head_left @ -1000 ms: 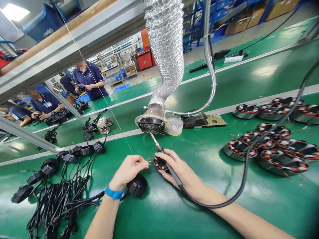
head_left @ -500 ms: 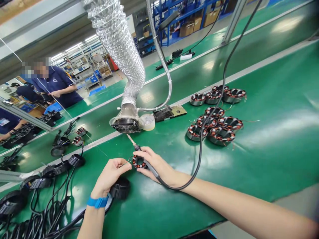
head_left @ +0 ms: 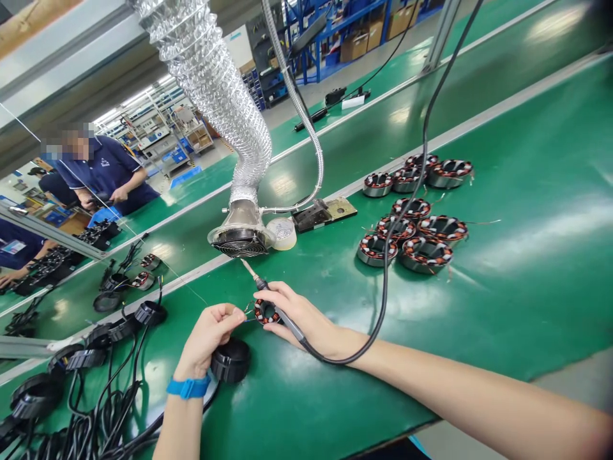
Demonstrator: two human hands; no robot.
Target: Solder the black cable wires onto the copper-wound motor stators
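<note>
The left hand [head_left: 207, 338], with a blue wristband [head_left: 188, 387], has its grip closed on thin wires [head_left: 248, 313] coming from a small copper-wound stator [head_left: 266, 312], which sits between the two hands. The right hand [head_left: 297, 317] has its grip clamped on a corded soldering iron [head_left: 283, 317], with the fingers [head_left: 278, 295] just over the stator and the iron's tip pointing toward 11 o'clock. A black motor housing [head_left: 230, 360] stands on the green counter [head_left: 527, 306] just beside the left hand, at 6 o'clock. A fume extractor intake [head_left: 241, 239] hangs at 12 o'clock, more stators [head_left: 412, 223] lie grouped at 2 o'clock, and black cabled parts [head_left: 36, 396] lie at 8 o'clock.
</note>
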